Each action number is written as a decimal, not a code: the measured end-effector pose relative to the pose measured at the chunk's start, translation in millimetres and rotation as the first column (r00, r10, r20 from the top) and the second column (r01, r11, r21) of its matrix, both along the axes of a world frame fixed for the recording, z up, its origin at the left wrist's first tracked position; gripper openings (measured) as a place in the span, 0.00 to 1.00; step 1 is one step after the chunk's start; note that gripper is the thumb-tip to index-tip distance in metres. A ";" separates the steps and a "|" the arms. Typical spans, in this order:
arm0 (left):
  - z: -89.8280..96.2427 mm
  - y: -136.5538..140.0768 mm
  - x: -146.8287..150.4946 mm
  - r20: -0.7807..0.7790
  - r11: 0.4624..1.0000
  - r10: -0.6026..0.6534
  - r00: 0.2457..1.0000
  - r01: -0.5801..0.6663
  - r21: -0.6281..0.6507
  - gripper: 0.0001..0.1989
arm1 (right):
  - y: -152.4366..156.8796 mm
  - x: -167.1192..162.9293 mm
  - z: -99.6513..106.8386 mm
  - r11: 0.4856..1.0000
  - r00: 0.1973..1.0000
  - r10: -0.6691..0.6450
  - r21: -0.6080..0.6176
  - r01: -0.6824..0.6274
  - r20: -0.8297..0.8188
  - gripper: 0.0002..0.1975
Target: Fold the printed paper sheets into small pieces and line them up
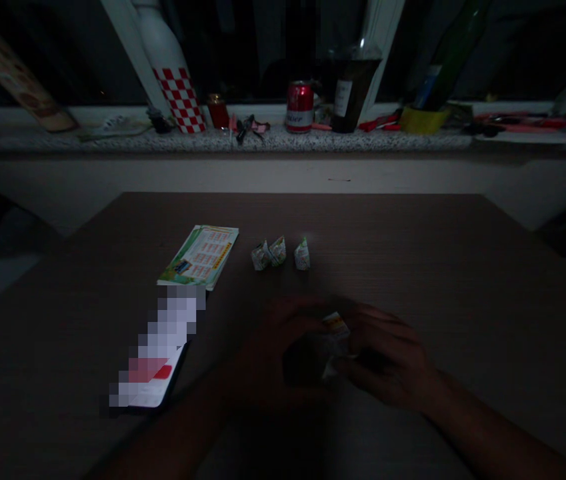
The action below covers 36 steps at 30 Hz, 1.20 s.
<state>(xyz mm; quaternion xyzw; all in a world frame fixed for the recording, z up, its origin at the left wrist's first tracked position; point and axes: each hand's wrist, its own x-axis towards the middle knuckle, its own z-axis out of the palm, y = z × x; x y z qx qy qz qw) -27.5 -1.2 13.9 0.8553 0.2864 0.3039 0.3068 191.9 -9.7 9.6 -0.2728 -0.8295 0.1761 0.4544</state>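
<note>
In dim light, my left hand (273, 353) and my right hand (393, 353) meet over the near middle of the table. Between them is a small piece of printed paper (337, 325), partly folded, with a yellow and white patch showing. The fingers of my right hand pinch its right side. My left hand curls round its left side, though deep shadow blurs those fingers. Beyond my hands stand several small folded paper pieces: one on the left (260, 256), one touching it (278, 251), and one apart on the right (302, 255).
A stack of printed calendar cards (203, 257) lies left on the table (413, 233). Nearer is a lit phone (155, 380), partly pixelated. The windowsill (263, 141) behind holds a checkered bottle (180, 93), a red can (299, 107), a dark bottle (350, 93) and a green bottle (450, 60).
</note>
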 end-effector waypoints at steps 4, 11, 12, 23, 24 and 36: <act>-5.4 -0.5 1.3 0.066 1.000 -0.019 0.998 0.019 -0.002 0.31 | 0.0 0.5 -0.4 1.000 1.000 0.002 0.016 -0.002 -0.004 0.05; -10.4 2.1 6.7 0.157 0.994 0.085 0.984 -0.074 -0.075 0.06 | 0.1 5.4 -0.8 0.998 0.998 0.060 -0.034 -0.060 -0.009 0.06; -10.1 2.7 7.1 0.150 0.990 0.132 0.980 -0.122 -0.070 0.04 | -0.1 6.9 -0.4 0.997 0.998 0.060 -0.042 -0.060 -0.008 0.09; -10.8 -2.8 6.6 0.156 0.866 0.494 0.855 -0.500 -0.006 0.08 | 3.9 3.7 -6.1 0.983 0.983 -0.184 0.017 0.185 -0.014 0.10; -9.8 -2.9 7.0 0.160 0.875 0.470 0.868 -0.482 0.045 0.09 | 4.7 3.1 -6.3 0.985 0.985 -0.171 0.028 0.171 -0.025 0.10; 4.4 -3.5 23.2 0.150 0.767 0.364 0.919 -0.387 0.512 0.05 | -0.6 -6.8 -5.5 0.988 0.993 -0.116 0.104 0.115 0.005 0.12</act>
